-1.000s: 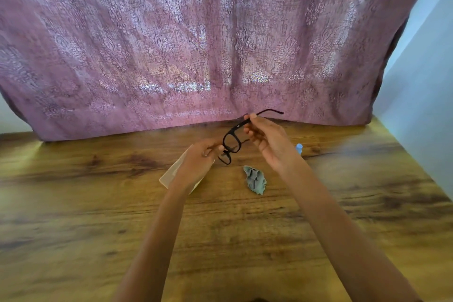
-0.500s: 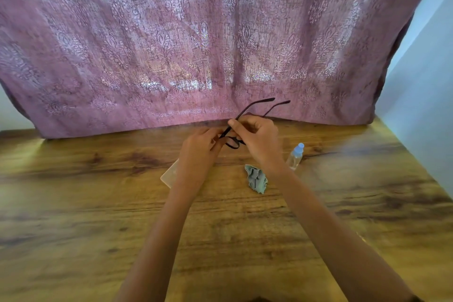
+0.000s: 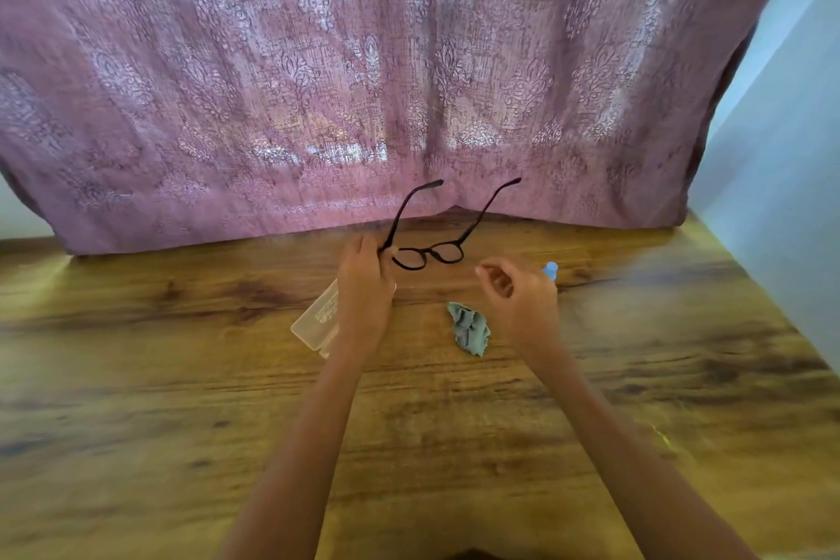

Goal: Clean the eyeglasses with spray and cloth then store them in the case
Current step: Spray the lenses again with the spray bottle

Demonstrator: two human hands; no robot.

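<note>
Black-framed eyeglasses point(image 3: 429, 254) hang in the air above the table with both temples unfolded and pointing away from me. My left hand point(image 3: 364, 282) pinches the frame at its left hinge. My right hand point(image 3: 518, 296) is apart from the glasses, holds nothing, and its fingers are loosely curled. A crumpled grey cloth point(image 3: 470, 334) lies on the wooden table point(image 3: 136, 400) just left of my right wrist. Only the blue cap of the spray bottle point(image 3: 550, 270) shows behind my right hand. The clear case point(image 3: 316, 321) lies flat, partly under my left wrist.
A pink patterned curtain point(image 3: 318, 82) hangs along the table's far edge. A pale wall point(image 3: 782, 196) borders the right side. Bare wood lies in front of my arms and to the left.
My right hand let go of the glasses and dropped toward the cloth. The temples are now both spread open, and the frame has turned so that the lenses face me.
</note>
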